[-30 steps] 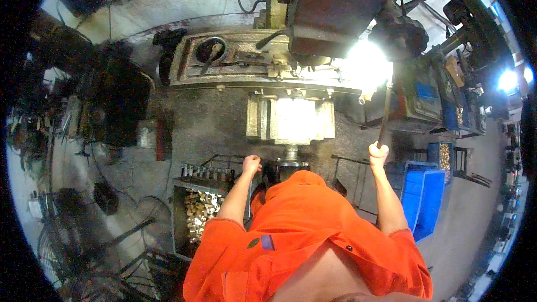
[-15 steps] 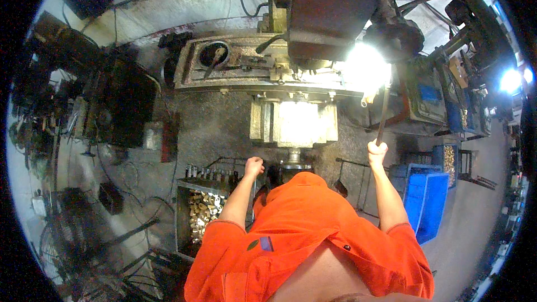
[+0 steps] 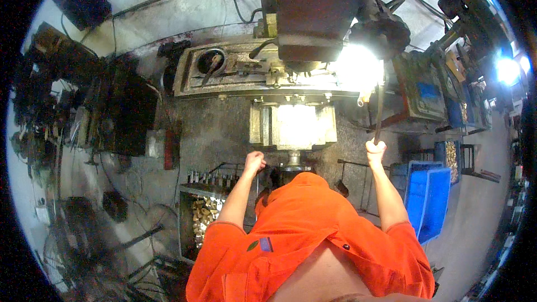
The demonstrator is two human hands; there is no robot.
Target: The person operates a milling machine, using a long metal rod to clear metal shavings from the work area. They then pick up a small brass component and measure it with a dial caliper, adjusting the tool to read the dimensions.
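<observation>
My right hand (image 3: pixel 376 151) is closed round the lower end of a long metal lever (image 3: pixel 380 113), which rises toward the right end of the machine table. My left hand (image 3: pixel 255 161) is a fist left of the machine's lower column; a thin rod-like piece shows just below it, and what the fingers hold is hidden. In front of me stands a milling machine with a long metal table (image 3: pixel 235 94) and a boxy knee (image 3: pixel 264 126) under it. A dark machine head (image 3: pixel 316 14) hangs over the table. Bright lamp glare hides the table's right end.
At lower left a metal bin (image 3: pixel 183 218) holds many small metal pieces, with a row of upright tools (image 3: pixel 212 179) behind it. Blue crates (image 3: pixel 435 204) stand at my right, one farther crate (image 3: pixel 441 154) filled with small parts. A fan-like frame (image 3: pixel 84 240) blurs at far left.
My left fist has risen slightly. The right hand stays on the lever, which has hardly moved. The view has shifted a little, so the machine head appears farther left.
</observation>
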